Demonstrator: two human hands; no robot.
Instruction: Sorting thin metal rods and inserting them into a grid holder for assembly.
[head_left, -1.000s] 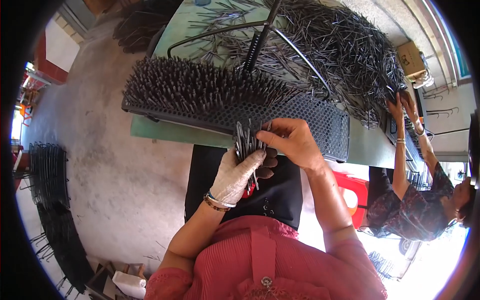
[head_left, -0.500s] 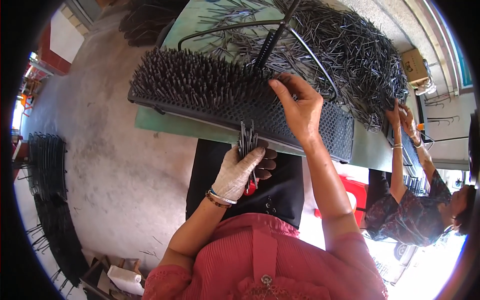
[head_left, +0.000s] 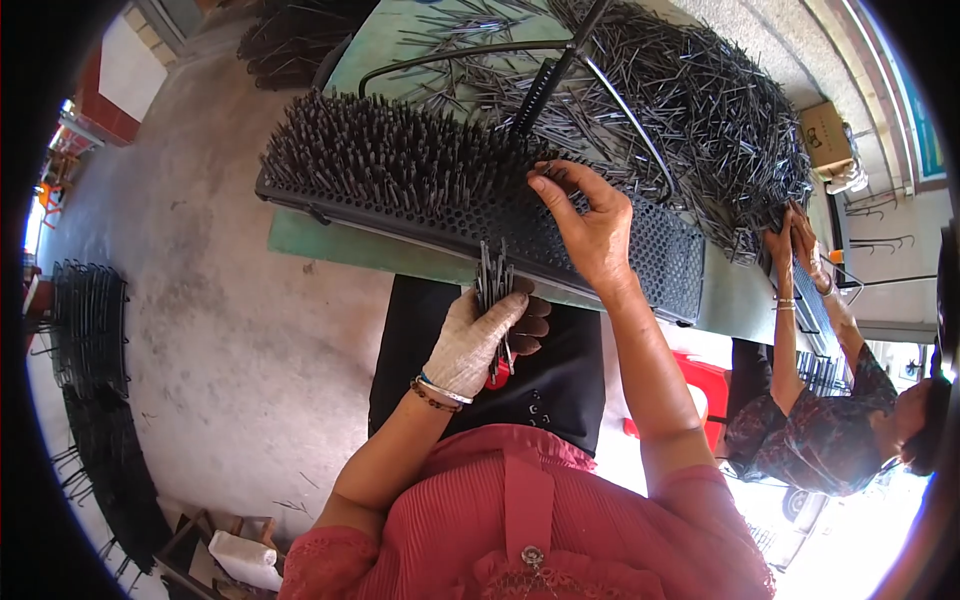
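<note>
My left hand [head_left: 470,340], in a pale glove with darkened fingers, is closed round a bundle of thin dark sticks [head_left: 496,275] that point up in front of my lap. Over the long black perforated board [head_left: 640,250], my bare right hand [head_left: 594,218] makes a pinch, thumb and fingertips close together beside the filled part. Anything between those fingertips is too small to make out. Dense rows of upright dark sticks [head_left: 375,160] fill the board's left half, while holes show along its right part.
A large heap of loose dark sticks [head_left: 700,110] covers the green table [head_left: 330,238] behind the board. A black bent-rod frame [head_left: 470,58] stands over the sticks. At the right, a co-worker's hands [head_left: 792,240] are at another board. A cardboard box [head_left: 826,138] stands beyond the heap.
My right hand has shifted slightly left along the board, still in a pinch. The left hand keeps its bundle almost in place. The co-worker's hands have moved closer together.
</note>
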